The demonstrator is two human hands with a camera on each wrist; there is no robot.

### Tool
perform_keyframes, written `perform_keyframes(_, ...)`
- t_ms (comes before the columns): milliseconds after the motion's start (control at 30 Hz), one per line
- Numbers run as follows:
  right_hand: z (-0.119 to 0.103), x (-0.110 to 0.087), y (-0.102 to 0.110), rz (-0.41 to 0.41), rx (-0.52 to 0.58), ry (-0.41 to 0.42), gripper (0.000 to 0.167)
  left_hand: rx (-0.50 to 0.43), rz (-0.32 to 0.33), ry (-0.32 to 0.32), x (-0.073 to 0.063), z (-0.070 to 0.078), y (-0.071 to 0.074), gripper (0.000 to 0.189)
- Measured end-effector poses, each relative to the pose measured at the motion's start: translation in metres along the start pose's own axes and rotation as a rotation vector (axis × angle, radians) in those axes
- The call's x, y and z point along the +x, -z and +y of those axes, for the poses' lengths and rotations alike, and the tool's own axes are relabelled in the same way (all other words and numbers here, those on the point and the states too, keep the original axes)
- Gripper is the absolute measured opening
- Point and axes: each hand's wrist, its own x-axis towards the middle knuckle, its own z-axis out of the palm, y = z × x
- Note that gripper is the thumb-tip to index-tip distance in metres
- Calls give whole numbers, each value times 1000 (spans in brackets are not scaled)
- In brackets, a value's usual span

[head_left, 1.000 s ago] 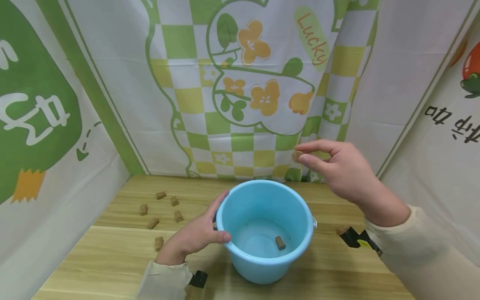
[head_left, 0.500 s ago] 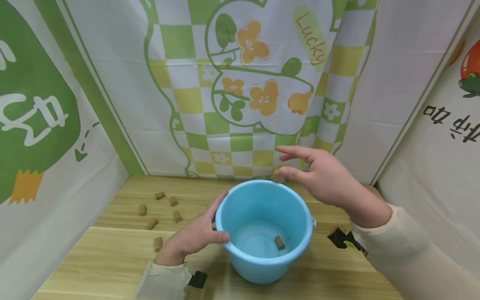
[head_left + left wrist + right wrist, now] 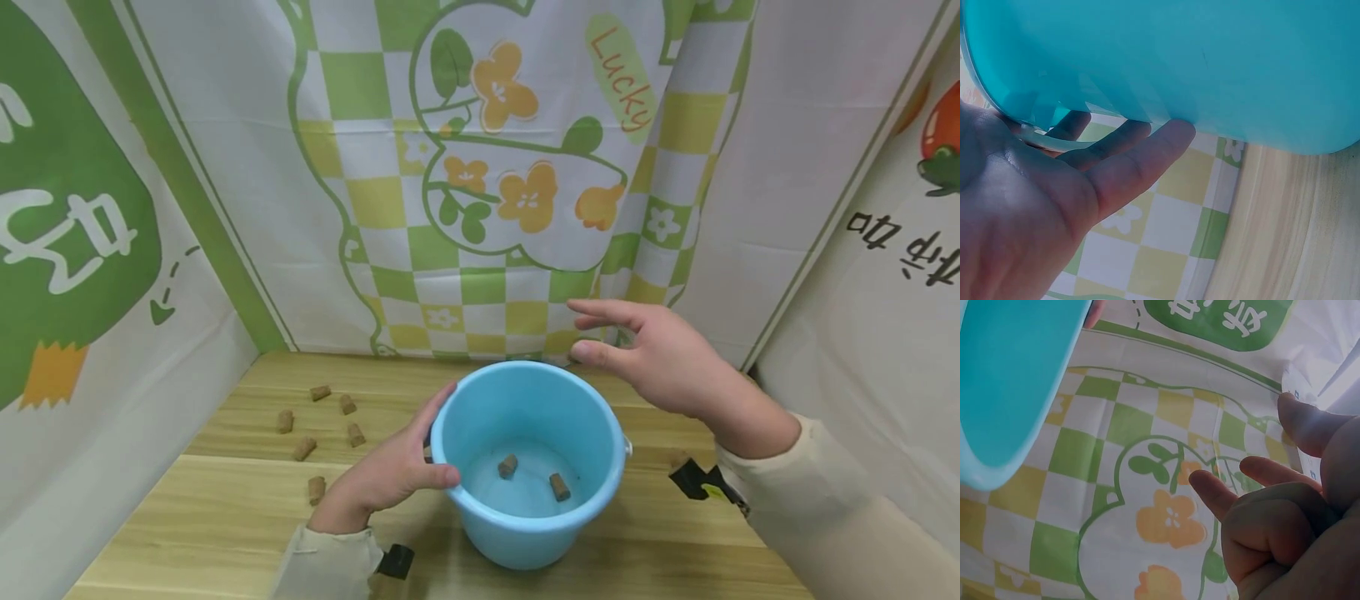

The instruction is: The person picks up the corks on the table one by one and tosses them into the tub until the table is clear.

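A light blue bucket [image 3: 536,542] stands on the wooden table in the head view. Two corks [image 3: 507,466] lie apart on its floor. My left hand [image 3: 401,467] holds the bucket's left side, thumb over the rim and the other fingers outside. In the left wrist view the fingertips [image 3: 1179,131] lie along the outer wall, near the white handle [image 3: 1063,142]. Over the table, beyond the bucket's right rim, my right hand [image 3: 667,362] is in the air. Its thumb and fingers are spread apart with nothing between them, as the right wrist view also shows.
Several loose corks [image 3: 303,448] are scattered on the table [image 3: 195,508] left of the bucket. Black wrist-camera mounts [image 3: 396,561] sit at both sleeves. A printed cloth [image 3: 480,283] hangs behind the table, with cloth walls at both sides.
My right hand moved left toward the bucket, let go of a cork over it, then drew back slightly right. A second cork now lies inside. My left hand kept its hold.
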Motion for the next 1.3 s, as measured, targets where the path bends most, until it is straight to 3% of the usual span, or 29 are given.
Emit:
perform_keyframes(233, 19, -6, 11, 46, 29, -58, 61, -19, -14, -7, 1, 0, 0, 113)
perform_keyframes(400, 51, -12, 13, 75, 102, -127, 62, -27, -11, 0, 1, 0, -1, 114)
perform_keyframes(500, 81, -16, 12, 90, 232, -168, 62, -28, -9, 4, 1, 1, -1, 115)
perform_keyframes(667, 134, -25, 13, 58, 591, -226, 59, -27, -10, 2, 1, 1, -1, 115)
perform_keyframes(767, 162, -33, 14, 25, 772, -257, 46, -20, -9, 5, 1, 1, -1, 115)
perform_keyframes(900, 191, -44, 13, 13, 917, -295, 27, -7, 2, 22, 0, 2, -1, 115)
perform_keyframes(1167, 243, -70, -3, -37, 935, -398, 20, -18, 3, 20, 0, 3, -2, 116)
perform_keyframes(1300, 272, -83, -15, -48, 929, -445, 41, -29, -3, 7, 0, 2, -2, 116)
